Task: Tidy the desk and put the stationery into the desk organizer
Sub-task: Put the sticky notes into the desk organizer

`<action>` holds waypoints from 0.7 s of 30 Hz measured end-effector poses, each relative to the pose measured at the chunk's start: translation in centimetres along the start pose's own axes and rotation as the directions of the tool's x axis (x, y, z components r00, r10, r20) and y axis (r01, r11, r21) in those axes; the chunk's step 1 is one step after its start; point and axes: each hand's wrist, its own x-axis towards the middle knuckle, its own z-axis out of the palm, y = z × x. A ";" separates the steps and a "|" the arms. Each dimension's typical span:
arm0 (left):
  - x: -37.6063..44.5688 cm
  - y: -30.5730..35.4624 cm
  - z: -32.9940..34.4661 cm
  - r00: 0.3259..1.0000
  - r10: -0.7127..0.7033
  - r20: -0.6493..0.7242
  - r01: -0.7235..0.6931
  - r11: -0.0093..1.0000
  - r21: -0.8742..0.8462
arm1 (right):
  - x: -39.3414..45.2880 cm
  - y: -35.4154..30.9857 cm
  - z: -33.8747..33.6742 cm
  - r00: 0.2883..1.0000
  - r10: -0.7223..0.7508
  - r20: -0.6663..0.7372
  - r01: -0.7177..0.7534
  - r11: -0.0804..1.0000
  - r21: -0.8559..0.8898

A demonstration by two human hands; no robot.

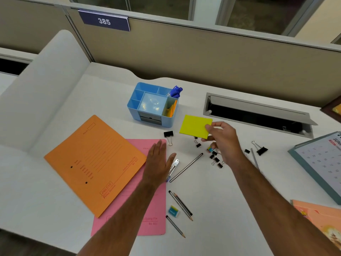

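Note:
A light blue desk organizer (147, 115) stands at the middle back of the desk, with blue pens (176, 91) in its back right slot and orange notes in the right one. My right hand (224, 140) pinches a yellow sticky-note pad (193, 126) just right of the organizer, lifted off the desk. My left hand (158, 163) rests flat with straight fingers on the pink folder (147, 209), beside a stapler (174, 166). Pencils (181, 204), a small eraser (174, 211) and several black binder clips (215, 159) lie scattered on the desk.
An orange folder (94, 161) overlaps the pink one at left. A black binder clip (168, 134) lies in front of the organizer and another (261, 149) further right. An open cable tray (258, 115) sits at back right. A desk calendar (321, 163) stands at the right edge.

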 end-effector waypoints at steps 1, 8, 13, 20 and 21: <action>-0.2 -0.3 0.1 1.000 -0.002 0.021 0.002 1.000 0.018 | 0.2 -0.8 0.2 1.000 -0.030 -0.002 0.030 1.000 0.001; -0.5 -0.5 0.3 0.998 -0.008 0.068 0.005 0.999 0.041 | 2.1 -5.0 3.6 0.964 -0.255 0.077 0.262 0.959 -0.104; -0.4 -0.6 0.3 0.997 -0.002 0.074 0.000 1.000 0.024 | 4.2 -6.1 6.5 0.950 -0.290 0.117 0.312 0.894 -0.322; -0.4 -0.5 0.9 0.999 -0.023 0.037 0.022 0.999 0.025 | 6.0 -5.9 8.4 0.937 -0.297 0.182 0.348 0.784 -0.514; -0.4 -0.6 1.0 0.999 -0.025 0.037 0.024 0.999 0.022 | 6.2 -5.8 8.6 0.935 -0.295 0.197 0.355 0.770 -0.530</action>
